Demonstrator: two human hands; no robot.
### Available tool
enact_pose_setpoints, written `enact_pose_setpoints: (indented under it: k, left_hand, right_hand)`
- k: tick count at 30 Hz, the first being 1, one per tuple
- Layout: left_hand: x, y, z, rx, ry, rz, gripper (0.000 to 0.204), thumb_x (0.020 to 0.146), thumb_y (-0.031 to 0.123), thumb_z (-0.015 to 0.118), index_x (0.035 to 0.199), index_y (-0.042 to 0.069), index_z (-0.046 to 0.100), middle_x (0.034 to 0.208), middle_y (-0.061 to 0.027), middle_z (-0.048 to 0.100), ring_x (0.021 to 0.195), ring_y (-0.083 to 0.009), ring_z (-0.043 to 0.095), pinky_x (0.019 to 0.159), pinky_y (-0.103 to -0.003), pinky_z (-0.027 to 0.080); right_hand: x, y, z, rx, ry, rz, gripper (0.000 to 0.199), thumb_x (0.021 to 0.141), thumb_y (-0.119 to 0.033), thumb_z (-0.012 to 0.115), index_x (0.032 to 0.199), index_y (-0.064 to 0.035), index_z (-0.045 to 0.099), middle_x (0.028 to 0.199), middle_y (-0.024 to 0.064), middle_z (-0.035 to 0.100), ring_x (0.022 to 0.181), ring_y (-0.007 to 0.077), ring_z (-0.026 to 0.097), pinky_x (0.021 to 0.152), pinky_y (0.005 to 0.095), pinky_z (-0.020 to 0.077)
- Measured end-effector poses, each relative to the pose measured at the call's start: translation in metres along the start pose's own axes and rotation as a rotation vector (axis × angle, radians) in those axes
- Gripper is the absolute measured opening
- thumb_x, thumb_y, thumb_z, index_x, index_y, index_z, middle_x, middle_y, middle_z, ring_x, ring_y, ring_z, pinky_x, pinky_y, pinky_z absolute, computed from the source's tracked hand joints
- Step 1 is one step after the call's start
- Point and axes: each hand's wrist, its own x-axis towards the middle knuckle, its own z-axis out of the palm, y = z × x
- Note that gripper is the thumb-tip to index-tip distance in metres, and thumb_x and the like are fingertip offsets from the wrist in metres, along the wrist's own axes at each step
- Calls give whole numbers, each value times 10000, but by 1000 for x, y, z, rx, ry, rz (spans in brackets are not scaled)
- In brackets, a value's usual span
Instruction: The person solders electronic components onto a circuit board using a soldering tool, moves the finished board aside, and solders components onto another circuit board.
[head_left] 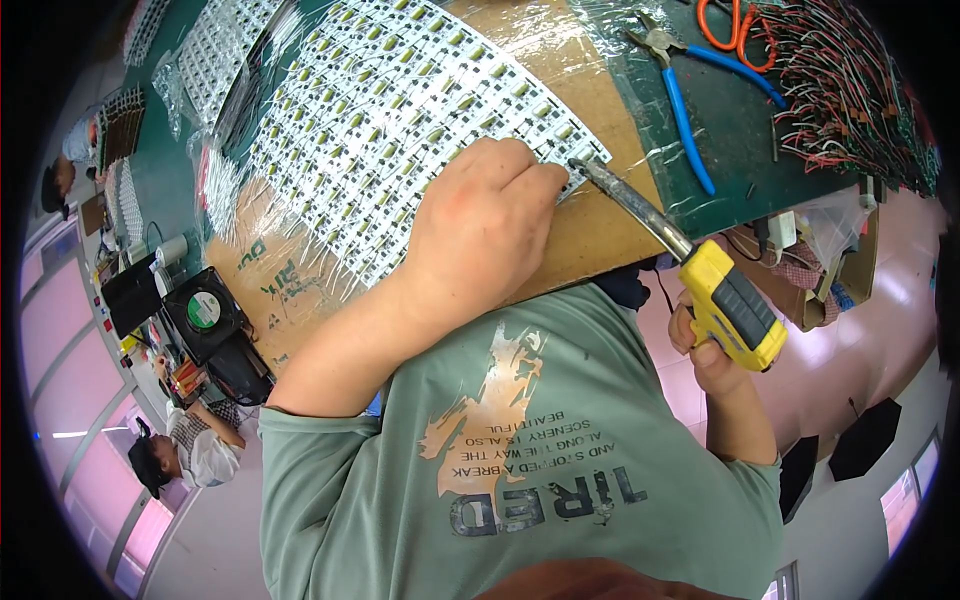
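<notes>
A large white panel of small circuit boards, dotted with yellowish parts and thin pale wires, lies on brown cardboard. My left hand rests over the panel's near right edge with its fingers curled together; their tips are hidden, so whatever they pinch cannot be seen. My right hand is wrapped around the grip of a yellow and black soldering gun. Its metal tip reaches the panel's right corner, just beside my left fingers.
Blue-handled pliers and orange-handled scissors lie on the green mat at the right, near a heap of red, black and white wires. A black fan stands at the left. Another person sits beyond it.
</notes>
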Motion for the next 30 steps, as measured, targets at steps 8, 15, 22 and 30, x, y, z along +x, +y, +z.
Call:
enact_pose_setpoints:
  k: [8, 15, 22, 30]
  left_hand:
    - [1, 0, -1, -16, -19, -21, 127, 749, 41, 669, 874, 67, 672, 770, -67, 592, 728, -258, 588, 619, -347, 483]
    - [1, -1, -1, -10, -22, -29, 117, 752, 48, 670, 867, 72, 674, 787, -66, 600, 740, -258, 595, 629, -345, 492]
    - [1, 0, -2, -3, -25, -32, 122, 746, 41, 671, 866, 65, 676, 807, -74, 608, 749, -260, 599, 637, -344, 497]
    - [-3, 3, 2, 18, 73, 71, 180, 706, 6, 682, 878, 57, 675, 807, -62, 602, 724, -248, 584, 614, -332, 480]
  right_hand:
    - [6, -7, 2, -62, -35, 37, 584, 887, -378, 618, 1282, 23, 465, 1166, 48, 562, 1108, 154, 519, 949, 315, 399]
    - [6, -10, 7, -35, 17, 39, 589, 879, -395, 626, 1263, 25, 474, 1096, 61, 572, 1029, 165, 540, 890, 305, 420]
    - [14, -26, 22, 45, 172, -4, 544, 806, -468, 700, 1018, 0, 520, 674, -7, 437, 591, 102, 423, 552, 247, 343]
    - [3, -18, 13, -45, 174, 70, 517, 778, -501, 717, 908, -34, 536, 711, -14, 451, 644, 114, 451, 598, 260, 370]
